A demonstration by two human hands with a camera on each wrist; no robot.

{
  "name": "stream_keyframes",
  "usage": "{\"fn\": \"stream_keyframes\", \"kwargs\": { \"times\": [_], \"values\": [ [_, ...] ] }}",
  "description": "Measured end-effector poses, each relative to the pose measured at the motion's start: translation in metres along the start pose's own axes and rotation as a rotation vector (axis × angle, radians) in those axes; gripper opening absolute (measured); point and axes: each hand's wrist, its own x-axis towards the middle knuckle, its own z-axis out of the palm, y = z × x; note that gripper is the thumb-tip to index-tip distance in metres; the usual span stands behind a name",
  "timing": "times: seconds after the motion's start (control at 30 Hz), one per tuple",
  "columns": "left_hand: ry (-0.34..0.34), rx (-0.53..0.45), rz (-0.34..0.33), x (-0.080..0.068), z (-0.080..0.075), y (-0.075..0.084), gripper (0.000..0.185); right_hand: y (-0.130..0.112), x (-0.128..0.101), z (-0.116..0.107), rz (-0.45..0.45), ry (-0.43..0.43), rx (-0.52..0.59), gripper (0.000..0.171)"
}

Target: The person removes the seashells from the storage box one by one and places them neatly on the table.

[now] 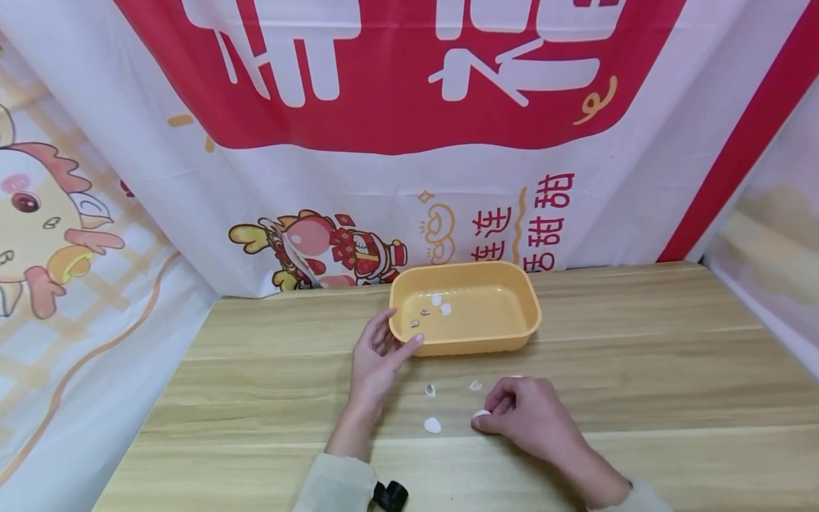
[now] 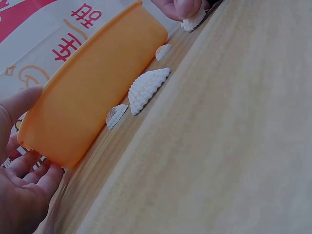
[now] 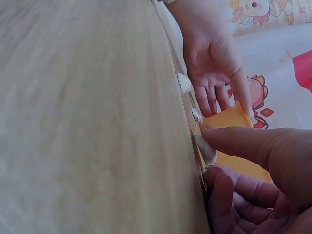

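A yellow-orange plastic basin (image 1: 470, 347) sits on the wooden table near the back. My left hand (image 1: 376, 366) grips its near left corner, thumb at the front rim and fingers round the left side. Inside it lie several small shells, among them a white shell (image 1: 446, 309) and a brownish shell (image 1: 414, 323). My right hand (image 1: 531, 416) pinches a white ribbed shell (image 3: 207, 150) between thumb and fingers, low over the table. Left of this hand lie a larger white shell (image 1: 432, 425) and a small shell (image 1: 431, 390). Another small shell (image 1: 475, 385) lies just beyond its fingers.
A white edge, perhaps of another shell (image 1: 516, 376), peeks out behind the right hand. A printed white and red cloth (image 1: 397, 171) hangs along the table's back edge, with more cloth at both sides. A black strap device (image 1: 390, 496) sits at the left sleeve.
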Motion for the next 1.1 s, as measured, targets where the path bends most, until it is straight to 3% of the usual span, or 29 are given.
{"fn": "stream_keyframes", "kwargs": {
  "times": [0.33,1.1],
  "values": [
    [0.004,0.011,0.008,-0.0012,0.0005,0.0013,0.072,0.0,0.0012,0.0017,-0.03,0.031,-0.056,0.032],
    [-0.001,0.002,0.022,0.0,0.0011,-0.0018,0.073,0.0003,0.0007,0.0003,-0.034,0.011,-0.058,0.031]
  ]
}}
